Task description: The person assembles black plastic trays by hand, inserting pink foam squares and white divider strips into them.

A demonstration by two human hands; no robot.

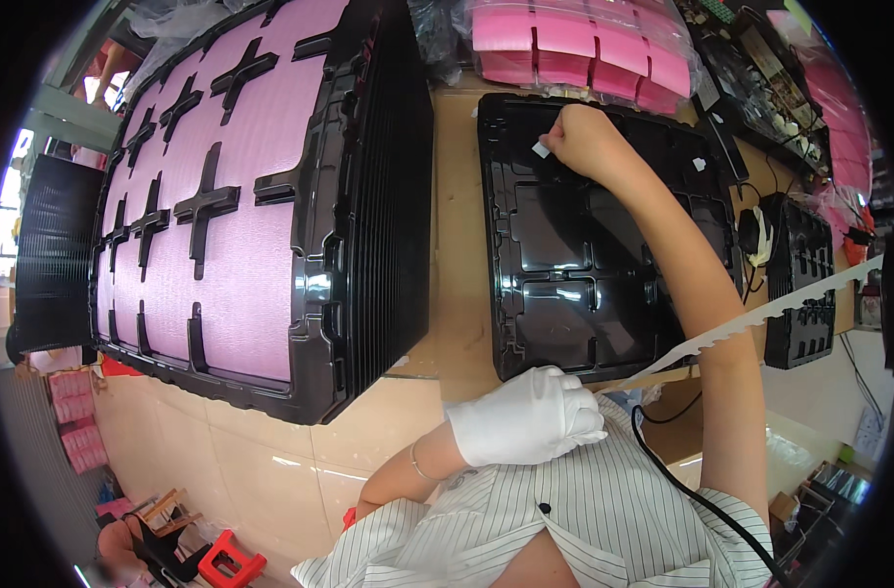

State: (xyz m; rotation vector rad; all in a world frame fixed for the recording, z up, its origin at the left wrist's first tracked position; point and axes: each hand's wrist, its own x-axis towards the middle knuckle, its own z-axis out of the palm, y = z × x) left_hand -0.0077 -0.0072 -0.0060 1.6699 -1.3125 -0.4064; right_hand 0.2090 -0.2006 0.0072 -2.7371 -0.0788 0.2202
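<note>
My left hand (530, 416), in a white glove, is closed near my striped shirt. From its fingers a long white strip (750, 321) with a notched edge runs up to the right, passing in front of my right forearm. My bare right hand (581, 143) pinches a small white sticker-like piece (541, 149) over the far left part of a black plastic tray (550, 233). The tray has moulded compartments and lies flat in front of me. A second small white piece (700, 165) sits on the tray's far right part.
At left stands a tall stack of black trays (383, 216), its top lined with pink foam (246, 220). Bagged pink foam pieces (574, 49) lie beyond the tray. A smaller black tray stack (799, 284) is at right. A black cable (706, 500) hangs beside me; a red stool (231, 561) is lower left.
</note>
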